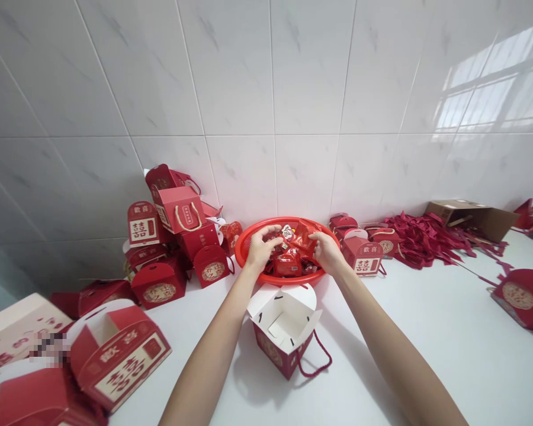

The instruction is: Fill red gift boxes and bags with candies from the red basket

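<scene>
A red plastic basket (pixel 241 253) stands against the wall, filled with red wrapped packets (pixel 288 263). Over its left part is my left hand (pixel 265 245), fingers bent round a small red packet with a pale label (pixel 287 231). At the basket's right side my right hand (pixel 326 251) pinches the edge of a shiny red packet (pixel 304 234). In front of the basket, between my forearms, an open red box (pixel 284 337) with a white inside shows its flaps spread. Its dark red cord handle (pixel 324 370) hangs to the right. Nothing is seen inside that box.
Red gift boxes (pixel 160 284) are piled at the left, with larger ones (pixel 119 361) nearer. Small boxes (pixel 368 258) stand right of the basket. Beyond them lie red ribbons (pixel 424 239), a cardboard box (pixel 475 216) and another red box (pixel 526 299). A tiled wall (pixel 306 171) runs behind.
</scene>
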{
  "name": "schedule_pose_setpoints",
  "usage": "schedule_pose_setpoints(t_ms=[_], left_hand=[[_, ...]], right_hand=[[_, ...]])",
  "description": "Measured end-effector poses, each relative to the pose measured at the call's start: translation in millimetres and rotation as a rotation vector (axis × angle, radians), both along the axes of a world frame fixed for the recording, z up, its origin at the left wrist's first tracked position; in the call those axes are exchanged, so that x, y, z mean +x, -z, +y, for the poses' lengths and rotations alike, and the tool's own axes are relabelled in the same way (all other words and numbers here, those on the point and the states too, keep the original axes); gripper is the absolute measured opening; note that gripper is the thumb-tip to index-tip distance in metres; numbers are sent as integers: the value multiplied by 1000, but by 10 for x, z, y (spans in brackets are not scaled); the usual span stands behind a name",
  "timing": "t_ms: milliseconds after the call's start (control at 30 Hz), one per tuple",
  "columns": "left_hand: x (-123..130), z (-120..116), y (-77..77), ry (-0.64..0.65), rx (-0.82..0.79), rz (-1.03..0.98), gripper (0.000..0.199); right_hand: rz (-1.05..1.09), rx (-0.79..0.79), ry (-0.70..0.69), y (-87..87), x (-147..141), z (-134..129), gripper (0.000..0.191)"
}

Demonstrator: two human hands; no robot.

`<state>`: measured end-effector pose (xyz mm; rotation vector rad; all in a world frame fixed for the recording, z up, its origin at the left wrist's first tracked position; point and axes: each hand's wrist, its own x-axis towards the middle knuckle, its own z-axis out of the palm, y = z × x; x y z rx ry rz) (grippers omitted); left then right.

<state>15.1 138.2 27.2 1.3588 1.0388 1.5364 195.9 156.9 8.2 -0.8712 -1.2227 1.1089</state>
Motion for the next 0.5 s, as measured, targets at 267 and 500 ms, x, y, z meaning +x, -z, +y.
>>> schedule_pose_setpoints(t_ms=[267, 500], left_hand=[[-4, 39, 17, -51, 58, 40, 38], [-8, 22, 16, -30, 57, 1, 40]], right_hand=[[170, -172, -69, -91, -37, -89, 16], [236, -177, -41, -76, -22, -76, 17]])
